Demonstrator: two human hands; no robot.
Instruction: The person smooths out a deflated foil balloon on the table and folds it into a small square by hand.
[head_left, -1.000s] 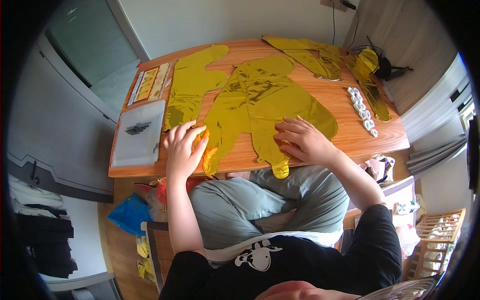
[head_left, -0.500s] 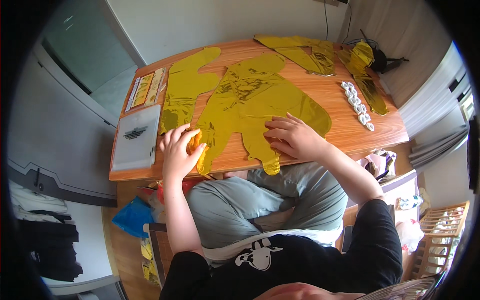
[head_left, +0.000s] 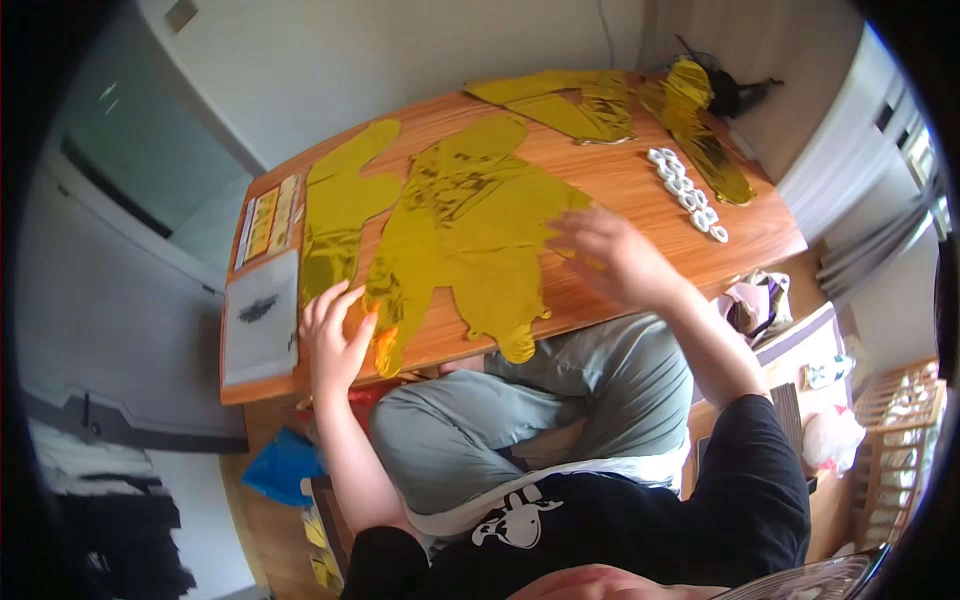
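A large, flat gold foil balloon (head_left: 490, 220), creased near its top, lies across the middle of the wooden table. Its lower tabs reach the near edge. My left hand (head_left: 335, 335) rests by its lower left leg, fingers and thumb spread apart. An orange-tinted, crumpled bit of foil (head_left: 386, 350) shows beside the thumb. At the balloon's right side is my right hand (head_left: 615, 258), blurred by motion, its fingertips over the foil's edge. Whether those fingers grip the foil cannot be made out.
Other flat gold foil balloons lie at the left (head_left: 345, 190), far side (head_left: 570, 100) and far right (head_left: 705, 145). White ring-shaped rolls (head_left: 690, 197) form rows on the right. A translucent folder (head_left: 262, 315) and a printed card (head_left: 268, 220) sit along the left edge.
My right hand has moved up from the balloon's lower part to its right side, where the foil now reaches less far out. The left hand's fingers have spread. The view has shifted and tilted.
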